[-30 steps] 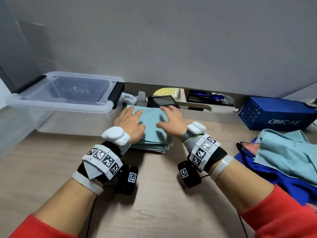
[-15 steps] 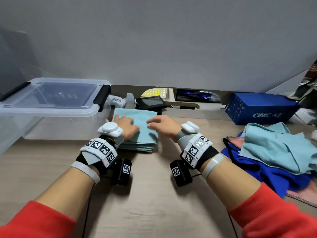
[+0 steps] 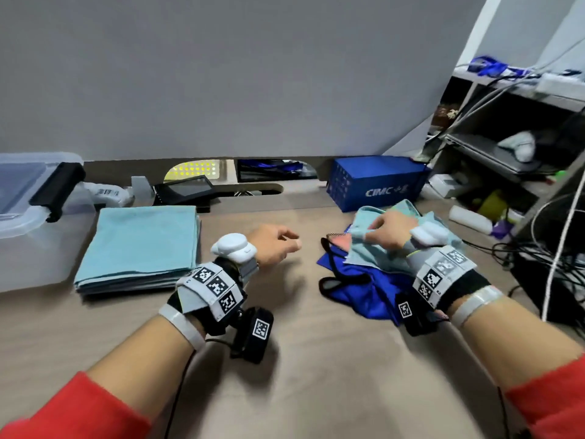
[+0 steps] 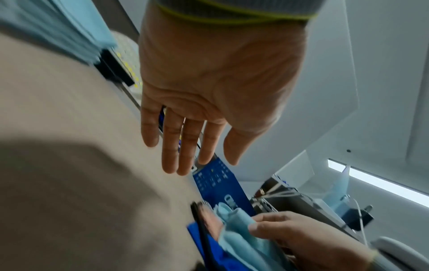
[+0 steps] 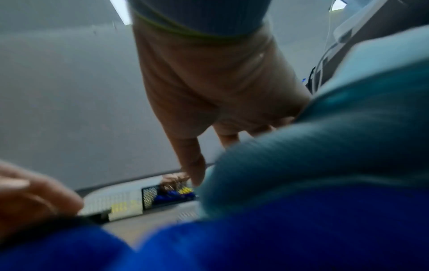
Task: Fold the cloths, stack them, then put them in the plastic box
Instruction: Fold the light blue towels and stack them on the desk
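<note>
Pinching light-blue cloth (image 3: 373, 248) — right hand (image 3: 391, 231)

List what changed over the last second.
Both hands left the folded light-blue cloth stack and moved right. The right hand now pinches a loose light-blue cloth on the pile; the left hand hovers empty. The stack and clear plastic box stayed put.

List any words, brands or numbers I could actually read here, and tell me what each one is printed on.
"CIMC", in white letters on the front of the dark blue cardboard box at the back of the table; the smaller white characters after it are too blurred to read.
The small print on the white barcode label beside the clear plastic storage box: too small to read.
The black-and-white square markers on the wrist bands are patterns, not words.
</note>
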A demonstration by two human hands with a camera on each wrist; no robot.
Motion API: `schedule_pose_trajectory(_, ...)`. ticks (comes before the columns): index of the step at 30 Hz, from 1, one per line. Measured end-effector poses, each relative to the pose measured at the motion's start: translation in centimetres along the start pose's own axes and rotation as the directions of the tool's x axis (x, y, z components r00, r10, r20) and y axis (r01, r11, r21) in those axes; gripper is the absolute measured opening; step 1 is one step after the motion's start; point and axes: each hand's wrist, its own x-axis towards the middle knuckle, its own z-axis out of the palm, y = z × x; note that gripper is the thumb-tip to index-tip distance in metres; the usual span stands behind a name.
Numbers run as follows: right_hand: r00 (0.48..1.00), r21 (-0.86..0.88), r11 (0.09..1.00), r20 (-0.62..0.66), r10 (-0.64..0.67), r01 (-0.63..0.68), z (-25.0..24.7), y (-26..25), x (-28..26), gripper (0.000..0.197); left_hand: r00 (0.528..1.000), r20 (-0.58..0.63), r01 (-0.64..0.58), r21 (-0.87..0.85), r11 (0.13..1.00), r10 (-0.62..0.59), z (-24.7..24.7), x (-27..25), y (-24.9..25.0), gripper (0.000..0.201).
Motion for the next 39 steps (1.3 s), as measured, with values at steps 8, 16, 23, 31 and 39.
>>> schedule_pose_trajectory(8,0.927,0.527,0.813,-0.373,-0.040,0.247,-2.0,-1.5,-0.9,0.008,0.997,0.019,-0.072,-0.097,0.993,0.074,1.7,0.2,4.3,0.034)
schedule_pose_trajectory(16,0.868,0.799,0.343,-0.427,-0.253,0.493,-4.0,-10.0,-5.6,0.003,0.978,-0.053,-0.207,-0.383,0.900,0.202,0.8,-0.7,7.2,0.027)
schedule_pose_trajectory(23,0.849,0.825,0.232,-0.452,-0.275,0.515,-3.1,-12.4,-6.0,0.020,0.938,-0.328,-0.285,-0.562,0.777,0.108,-5.2,-2.9,4.8,0.026)
schedule_pose_trajectory(31,0.690,0.898,0.266,-0.056,-0.721,0.351,2.0,-16.3,-6.6,0.049,0.927,-0.349,-0.349,-0.671,0.654,0.137,-12.0,-7.2,2.4,0.020)
schedule_pose_trajectory(39,0.831,0.935,0.052,-0.285,-0.478,0.350,3.4,-18.4,-6.3,0.007,0.972,-0.225,-0.099,-0.644,0.758,-0.064,-11.9,-7.1,-3.0,0.037)
